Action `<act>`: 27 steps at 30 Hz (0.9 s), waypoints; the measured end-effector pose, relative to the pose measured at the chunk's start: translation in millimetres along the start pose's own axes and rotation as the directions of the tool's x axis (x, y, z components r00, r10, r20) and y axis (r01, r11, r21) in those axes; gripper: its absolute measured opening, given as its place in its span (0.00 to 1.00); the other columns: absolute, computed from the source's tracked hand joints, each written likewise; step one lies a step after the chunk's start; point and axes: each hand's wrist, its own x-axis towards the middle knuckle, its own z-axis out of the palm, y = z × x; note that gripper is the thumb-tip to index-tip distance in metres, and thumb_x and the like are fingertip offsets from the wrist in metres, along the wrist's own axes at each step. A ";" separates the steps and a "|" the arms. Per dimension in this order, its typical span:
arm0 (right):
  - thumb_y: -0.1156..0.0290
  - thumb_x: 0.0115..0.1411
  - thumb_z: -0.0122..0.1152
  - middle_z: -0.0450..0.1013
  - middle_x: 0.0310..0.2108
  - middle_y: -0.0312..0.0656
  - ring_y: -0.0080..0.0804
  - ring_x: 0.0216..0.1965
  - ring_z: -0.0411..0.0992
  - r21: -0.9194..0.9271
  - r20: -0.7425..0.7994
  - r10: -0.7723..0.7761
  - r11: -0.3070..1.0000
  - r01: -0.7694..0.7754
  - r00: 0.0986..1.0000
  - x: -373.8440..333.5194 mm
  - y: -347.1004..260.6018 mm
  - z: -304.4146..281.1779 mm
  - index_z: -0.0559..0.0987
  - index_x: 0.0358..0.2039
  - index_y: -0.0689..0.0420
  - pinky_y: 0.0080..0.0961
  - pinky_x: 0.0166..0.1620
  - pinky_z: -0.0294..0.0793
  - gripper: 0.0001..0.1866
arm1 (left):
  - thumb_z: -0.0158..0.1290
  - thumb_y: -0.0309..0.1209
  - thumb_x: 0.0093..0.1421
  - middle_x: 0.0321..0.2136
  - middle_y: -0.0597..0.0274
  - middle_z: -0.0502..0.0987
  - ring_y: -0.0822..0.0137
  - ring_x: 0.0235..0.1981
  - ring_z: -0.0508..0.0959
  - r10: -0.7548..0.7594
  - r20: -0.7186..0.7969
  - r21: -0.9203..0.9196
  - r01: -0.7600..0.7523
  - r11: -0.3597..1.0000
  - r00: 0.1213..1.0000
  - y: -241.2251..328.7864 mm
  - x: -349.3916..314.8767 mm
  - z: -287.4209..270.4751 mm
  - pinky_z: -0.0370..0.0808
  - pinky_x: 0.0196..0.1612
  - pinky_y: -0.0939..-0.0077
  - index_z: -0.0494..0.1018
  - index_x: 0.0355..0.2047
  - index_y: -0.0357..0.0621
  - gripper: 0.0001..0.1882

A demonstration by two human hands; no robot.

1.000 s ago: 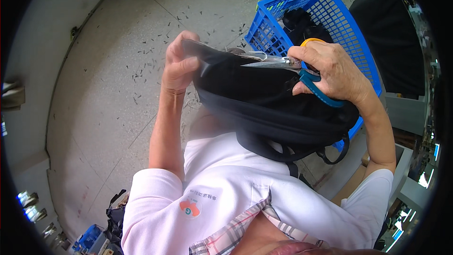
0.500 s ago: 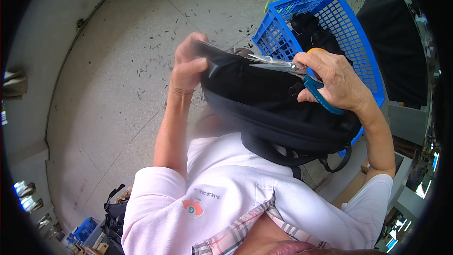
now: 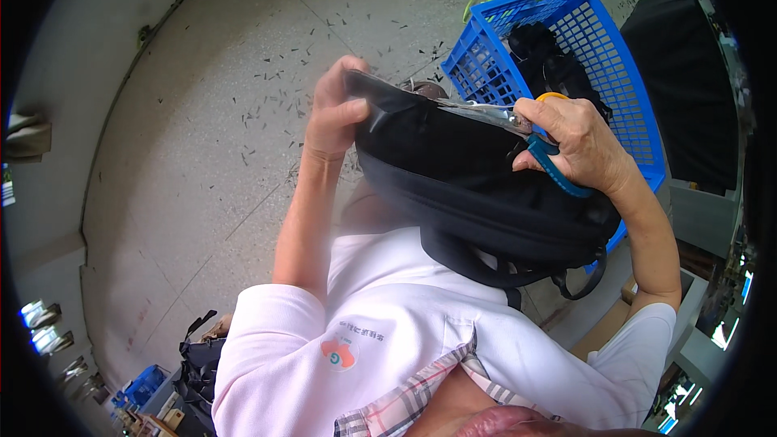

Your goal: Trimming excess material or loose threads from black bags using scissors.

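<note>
A black bag (image 3: 486,186) with straps rests across my lap, its far edge raised. My left hand (image 3: 339,108) pinches the upper left corner of that edge, thumb on the near side. In my right hand (image 3: 581,144) is a pair of scissors (image 3: 545,163) with one teal and one orange handle loop. Their blades point left along the bag's far edge and look nearly closed against it. Whether fabric lies between the blades I cannot tell.
Beyond my right hand stands a blue plastic basket (image 3: 633,101) holding black items (image 3: 550,65). Small dark scraps (image 3: 279,73) litter the grey floor (image 3: 202,162). Black cloth (image 3: 684,81) hangs at the far right. More black bags (image 3: 198,368) lie at the lower left.
The scissor blades, parted before, have come closer together along the bag's edge. My hands, the bag and the surroundings sit slightly lower and further right in the picture.
</note>
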 end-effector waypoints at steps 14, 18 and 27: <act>0.52 0.42 0.65 0.71 0.22 0.43 0.36 0.24 0.72 0.075 -0.025 0.008 0.997 -0.006 1.000 8.5 -2.9 5.0 0.71 0.36 0.59 0.25 0.27 0.72 0.27 | 0.63 0.32 0.38 0.27 0.68 0.69 0.76 0.29 0.69 -0.018 -0.043 0.073 0.021 0.997 0.999 1.4 2.0 0.9 0.65 0.34 0.85 0.64 0.32 0.42 0.23; 0.51 0.44 0.64 0.71 0.22 0.43 0.35 0.24 0.72 0.070 -0.030 -0.005 0.998 0.007 1.000 6.7 -1.5 11.8 0.71 0.36 0.59 0.25 0.26 0.72 0.27 | 0.63 0.32 0.38 0.26 0.69 0.69 0.76 0.29 0.69 -0.014 -0.037 0.071 0.016 0.997 0.999 -0.4 0.3 1.6 0.64 0.34 0.86 0.65 0.32 0.42 0.22; 0.54 0.44 0.65 0.68 0.17 0.40 0.32 0.18 0.69 0.151 -0.044 0.045 0.988 -0.038 0.998 7.9 -1.5 11.0 0.71 0.32 0.61 0.23 0.23 0.68 0.24 | 0.62 0.32 0.38 0.27 0.69 0.68 0.77 0.30 0.68 -0.051 -0.046 0.056 0.053 0.997 0.998 -1.9 0.3 -0.2 0.64 0.34 0.86 0.65 0.32 0.42 0.22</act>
